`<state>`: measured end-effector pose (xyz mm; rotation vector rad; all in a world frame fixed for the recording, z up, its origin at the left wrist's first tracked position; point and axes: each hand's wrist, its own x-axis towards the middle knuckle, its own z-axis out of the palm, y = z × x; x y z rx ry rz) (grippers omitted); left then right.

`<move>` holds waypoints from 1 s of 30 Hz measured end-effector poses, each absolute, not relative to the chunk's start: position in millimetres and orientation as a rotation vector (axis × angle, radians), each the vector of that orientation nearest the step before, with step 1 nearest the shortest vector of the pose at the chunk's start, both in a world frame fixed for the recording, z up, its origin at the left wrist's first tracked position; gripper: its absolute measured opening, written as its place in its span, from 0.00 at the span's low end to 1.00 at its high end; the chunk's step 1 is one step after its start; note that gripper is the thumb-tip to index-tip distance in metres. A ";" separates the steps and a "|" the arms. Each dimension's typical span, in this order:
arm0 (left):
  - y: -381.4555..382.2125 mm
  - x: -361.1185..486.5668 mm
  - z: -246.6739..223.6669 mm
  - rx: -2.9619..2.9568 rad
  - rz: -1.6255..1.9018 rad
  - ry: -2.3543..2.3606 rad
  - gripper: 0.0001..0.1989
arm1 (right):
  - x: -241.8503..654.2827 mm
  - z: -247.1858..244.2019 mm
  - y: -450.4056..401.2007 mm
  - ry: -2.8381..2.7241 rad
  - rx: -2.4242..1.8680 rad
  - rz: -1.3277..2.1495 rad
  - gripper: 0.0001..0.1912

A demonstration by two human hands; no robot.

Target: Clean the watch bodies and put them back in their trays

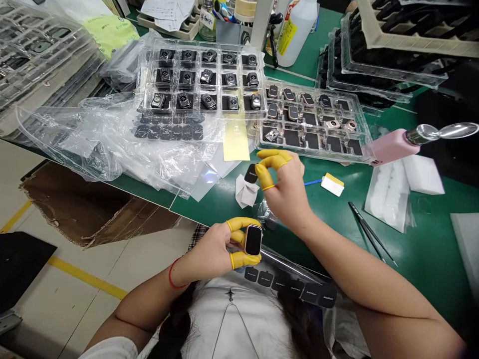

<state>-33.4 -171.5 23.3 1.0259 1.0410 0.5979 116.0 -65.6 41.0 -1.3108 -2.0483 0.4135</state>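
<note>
My left hand (215, 252) grips a smartwatch case (253, 240) by its edges, dark screen facing up, no strap on it. Yellow finger cots cover the gripping fingers. Above and to the right, my right hand (282, 182), also in yellow finger cots, pinches the edge of a small black screen film (251, 173) with pale lettering. Just under that film lies a crumpled white wipe (246, 192). A clear sheet with a row of black films (265, 278) rests near my lap. Small clear plastic pieces (266, 212) lie between the hands, partly hidden by my right wrist.
A clear tray of watch cases (207, 77) stands at the back; another tray (310, 117) sits to its right. Tweezers (368, 229), a yellow-white block (333, 184) and a pink bottle (394, 145) lie on the right. An open carton (93, 204) stands below the table's left edge.
</note>
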 end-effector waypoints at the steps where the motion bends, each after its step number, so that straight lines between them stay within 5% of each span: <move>1: -171.4 -34.4 24.2 1.022 0.603 1.049 0.27 | 121.1 45.0 -66.0 -1.997 -1.326 0.573 0.05; 9: -170.4 -38.3 26.9 1.033 0.627 1.058 0.27 | 146.7 63.8 -107.1 -1.765 -1.240 1.566 0.11; 30: -171.6 -41.3 23.9 1.126 0.649 1.049 0.26 | 141.4 54.3 -128.3 -1.963 -1.148 1.432 0.06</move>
